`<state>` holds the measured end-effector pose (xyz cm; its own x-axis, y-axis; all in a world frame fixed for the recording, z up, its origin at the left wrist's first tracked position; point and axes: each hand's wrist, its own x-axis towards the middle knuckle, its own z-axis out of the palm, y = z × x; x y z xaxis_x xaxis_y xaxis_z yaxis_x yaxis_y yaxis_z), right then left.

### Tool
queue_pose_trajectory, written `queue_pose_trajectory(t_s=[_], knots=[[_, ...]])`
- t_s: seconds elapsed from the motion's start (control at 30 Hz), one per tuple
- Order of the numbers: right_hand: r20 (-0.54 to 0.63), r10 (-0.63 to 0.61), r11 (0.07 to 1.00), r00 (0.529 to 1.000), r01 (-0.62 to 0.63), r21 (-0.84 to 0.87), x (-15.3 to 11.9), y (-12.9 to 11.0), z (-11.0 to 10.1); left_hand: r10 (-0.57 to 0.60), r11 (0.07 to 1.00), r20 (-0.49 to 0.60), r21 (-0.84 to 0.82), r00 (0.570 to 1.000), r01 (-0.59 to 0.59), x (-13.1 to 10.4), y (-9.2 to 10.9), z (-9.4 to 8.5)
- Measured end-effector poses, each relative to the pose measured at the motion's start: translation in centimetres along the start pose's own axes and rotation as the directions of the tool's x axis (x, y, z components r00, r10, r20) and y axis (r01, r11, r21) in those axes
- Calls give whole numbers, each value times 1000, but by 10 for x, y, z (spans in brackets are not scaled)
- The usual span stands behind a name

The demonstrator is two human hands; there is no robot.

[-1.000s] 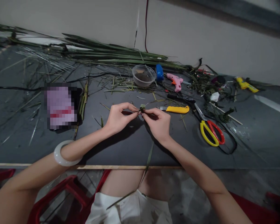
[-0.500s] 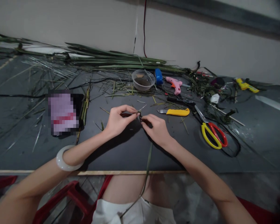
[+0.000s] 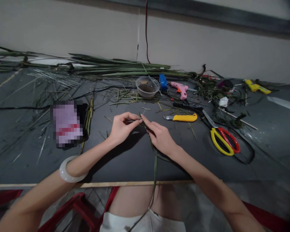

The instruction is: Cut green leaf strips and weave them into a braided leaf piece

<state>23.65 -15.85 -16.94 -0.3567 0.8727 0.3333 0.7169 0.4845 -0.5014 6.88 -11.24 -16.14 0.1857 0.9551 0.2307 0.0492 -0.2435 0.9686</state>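
Over the middle of the dark table my left hand [image 3: 123, 127] pinches a small dark bit of green leaf strip between thumb and forefinger. My right hand [image 3: 160, 137] meets it there, its forefinger stretched to the left fingertips and its other fingers curled on the same strip. From under the right hand a long green leaf strip [image 3: 155, 167] runs down over the table edge to the lap. What the fingertips hold is tiny and partly covered. Just beyond the right hand lies a yellow utility knife [image 3: 185, 118], its blade pointing left.
Scissors [image 3: 223, 141] with yellow and red handles lie at right. Behind are a clear plastic bowl [image 3: 147, 93], a pink glue gun [image 3: 180, 89], a blue object [image 3: 163, 82] and long green leaves [image 3: 116, 66]. A blurred purple item [image 3: 67, 119] sits at left among leaf scraps.
My right forefinger has stretched out to the left fingertips. More green strip now shows beneath my right hand. The whole view has shifted slightly, with table things lower in the picture.
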Motion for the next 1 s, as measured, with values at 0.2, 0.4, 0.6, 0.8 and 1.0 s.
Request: queue_pose_trajectory(t_s=[0.2, 0.4, 0.6, 0.8, 1.0], knots=[[-28, 20, 972, 999, -13, 233, 2, 5, -9, -90, 992, 62, -77, 994, 95, 4, -2, -1], [-235, 1, 970, 972, 56, 236, 4, 4, -3, -131, 985, 105, -103, 986, 142, 5, -7, 1], [-255, -121, 980, 959, 155, 121, 5, 12, -2, -199, 968, 104, -135, 975, 212, 3, -2, 4], [-253, -190, 969, 949, 222, 108, 3, 16, -2, -247, 956, 101, -135, 964, 259, 1, 2, 4], [-228, -170, 970, 959, 203, 132, 1, 16, -5, -262, 952, 99, -139, 960, 274, 3, 2, 4]])
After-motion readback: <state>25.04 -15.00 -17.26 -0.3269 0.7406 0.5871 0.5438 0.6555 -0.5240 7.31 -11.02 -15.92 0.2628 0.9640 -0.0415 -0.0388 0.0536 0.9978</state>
